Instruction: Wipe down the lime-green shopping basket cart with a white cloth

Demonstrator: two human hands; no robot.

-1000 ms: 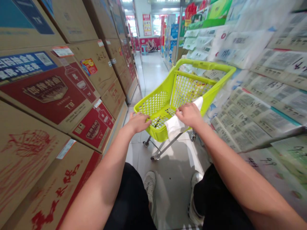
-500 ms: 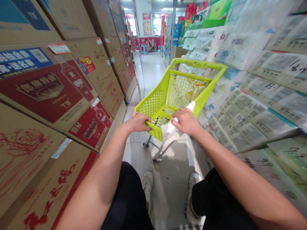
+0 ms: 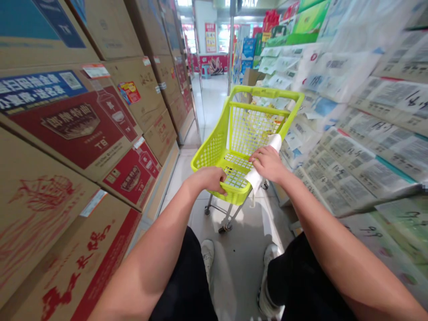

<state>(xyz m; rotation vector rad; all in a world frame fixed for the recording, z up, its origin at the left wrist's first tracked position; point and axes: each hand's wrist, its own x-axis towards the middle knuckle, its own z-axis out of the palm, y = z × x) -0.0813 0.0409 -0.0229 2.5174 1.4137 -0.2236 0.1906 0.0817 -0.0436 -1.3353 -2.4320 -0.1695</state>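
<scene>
A lime-green plastic shopping cart (image 3: 219,145) on small wheels stands in a narrow shop aisle in front of me. My left hand (image 3: 211,179) grips the near rim of the cart. My right hand (image 3: 267,162) rests on the cart's right rim and is closed on a white cloth (image 3: 256,178) that hangs over the edge. The basket's mesh floor looks bare where I can see it. My legs in black trousers and pale shoes are below.
Stacked cardboard cartons (image 3: 76,129) with red and blue labels wall the left side. Shelves of plastic-wrapped packs (image 3: 368,129) line the right. The pale tiled floor (image 3: 214,100) runs ahead to displays at the aisle's end.
The cart has swung so it points more straight down the aisle. My left hand slid along the near rim, and my right hand with the cloth moved along the right rim.
</scene>
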